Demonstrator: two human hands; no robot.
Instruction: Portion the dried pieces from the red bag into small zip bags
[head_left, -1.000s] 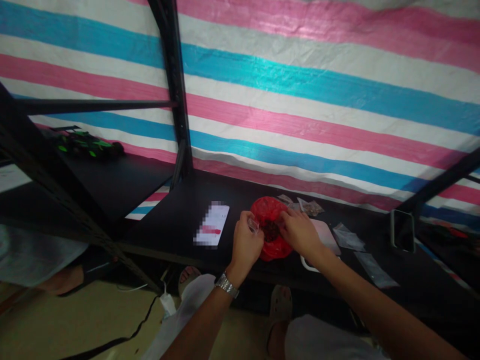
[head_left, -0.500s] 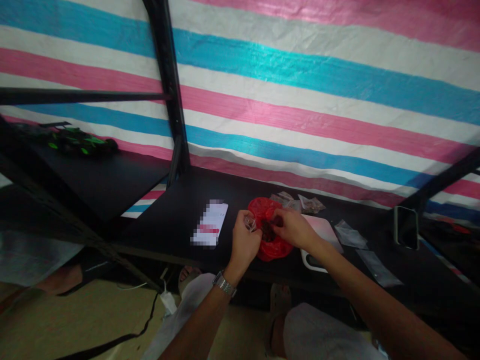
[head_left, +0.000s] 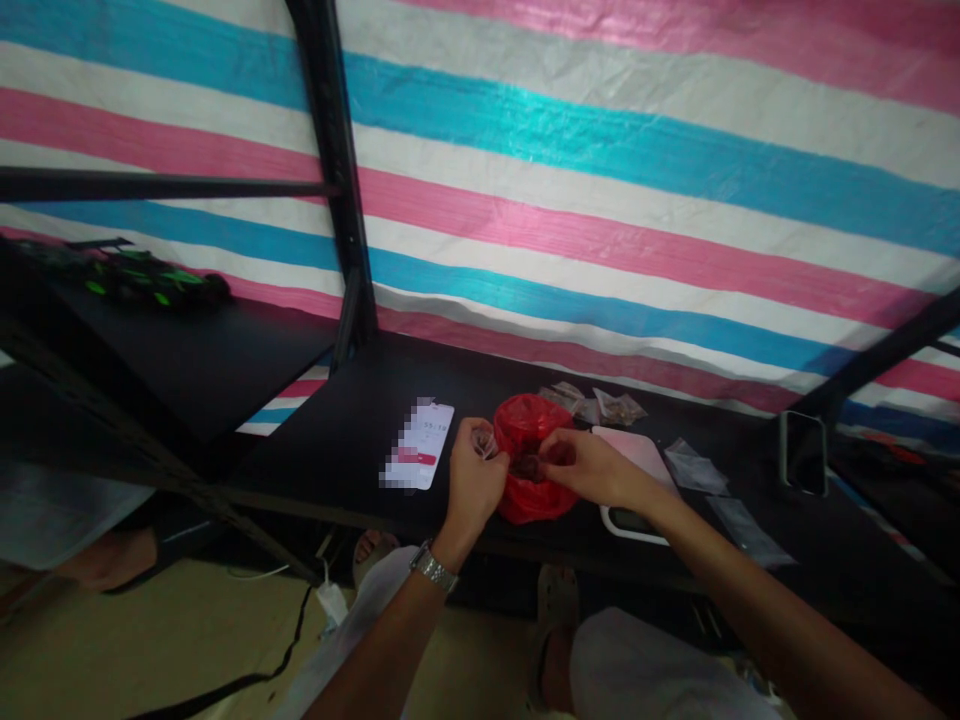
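A red plastic bag (head_left: pixel 536 505) stands wide-mouthed on the black shelf, with dark, loose bits (head_left: pixel 527 465) inside; their kind is too small to tell. At its left rim my left hand (head_left: pixel 478 475) is closed around a small clear plastic bag (head_left: pixel 484 441), mostly hidden by the fingers. My right hand (head_left: pixel 581 465) reaches over the bag's right side, its thumb and fingers pinched together at the dark bits. Whatever lies between those fingertips is hard to make out. Right of the red bag lies a white kitchen scale (head_left: pixel 645 455), partly under my right forearm.
Filled small bags (head_left: pixel 619 408) lie behind the scale; flat clear bags (head_left: pixel 746 530) lie to its right. A lit phone (head_left: pixel 424 450) is on the left, a dark phone (head_left: pixel 802 455) far right. A black post (head_left: pixel 349 200) rises at left; a toy car (head_left: pixel 150 278) sits beyond.
My right hand has shifted slightly lower and left over the red bag's opening. The left hand stays closed on the clear bag near the rim. The whole view has swung slightly.
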